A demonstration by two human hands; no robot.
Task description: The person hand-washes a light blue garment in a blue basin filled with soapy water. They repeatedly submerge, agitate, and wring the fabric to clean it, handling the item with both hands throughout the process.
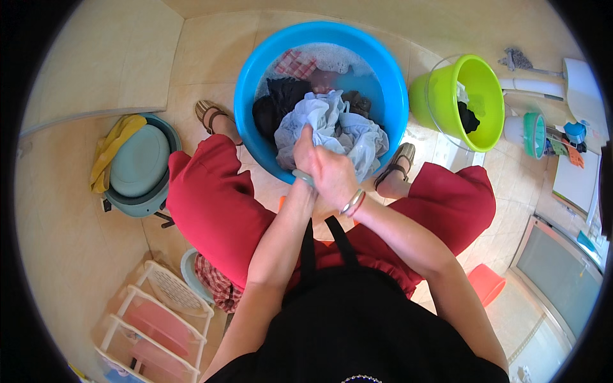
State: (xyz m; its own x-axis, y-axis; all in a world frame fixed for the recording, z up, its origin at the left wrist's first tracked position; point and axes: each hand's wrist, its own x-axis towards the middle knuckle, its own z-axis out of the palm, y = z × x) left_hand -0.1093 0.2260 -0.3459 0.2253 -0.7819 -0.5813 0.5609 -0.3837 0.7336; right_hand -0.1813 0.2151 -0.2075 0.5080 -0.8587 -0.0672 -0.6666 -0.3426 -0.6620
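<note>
1. The left hand [304, 155] is closed on a bunch of pale cloth [367, 137], its thumb lying along the top of the folds.
2. The right hand [336, 177] is curled and pressed against the left hand, the two meeting just above the wet heap; its fingertips are hidden, so I cannot tell whether it grips the fabric too.
3. The pale cloth lies bunched in the near half of a round blue basin [246, 115], between two sandalled feet.
4. In the same basin, dark cloth [287, 94] sits at the left of the pale heap, and a red-and-white checked cloth [295, 64] shows toward the far side, near white suds [338, 56].
5. A lime-green bucket [437, 96] stands just beside the basin on the right (tilted in this view, perhaps only by the wide lens), with black fabric [468, 119] and something white inside.
6. On the left, a yellow cloth [113, 152] drapes over the edge of a grey-green tub [174, 137].
7. At lower left, a white rack [167, 289] stands near a checked garment [217, 284].
</note>
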